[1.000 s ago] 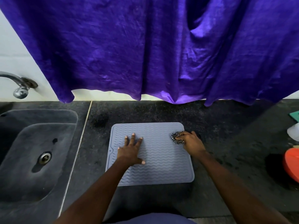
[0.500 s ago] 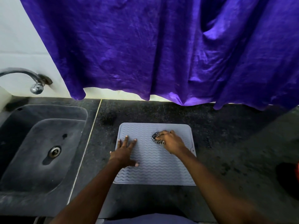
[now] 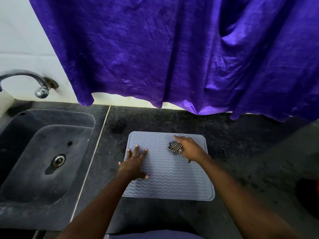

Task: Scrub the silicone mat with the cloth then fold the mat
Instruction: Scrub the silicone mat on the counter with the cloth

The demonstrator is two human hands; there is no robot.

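Observation:
A grey silicone mat (image 3: 172,180) with wavy ridges lies flat on the dark stone counter (image 3: 241,152). My left hand (image 3: 134,163) presses flat on the mat's left side, fingers spread. My right hand (image 3: 189,148) sits on the mat's far right part, holding a bunched black-and-white checked cloth (image 3: 174,147) against the surface. A small tail of the cloth shows below my right wrist.
A dark sink (image 3: 43,161) with a drain lies to the left, under a metal tap (image 3: 34,81). A purple curtain (image 3: 172,49) hangs over the counter's back edge. Something red and dark (image 3: 312,195) sits at the far right edge.
My right hand swept the cloth left across the mat's far part, then back toward the right. My left hand stayed pressed on the mat. The camera view shifted left.

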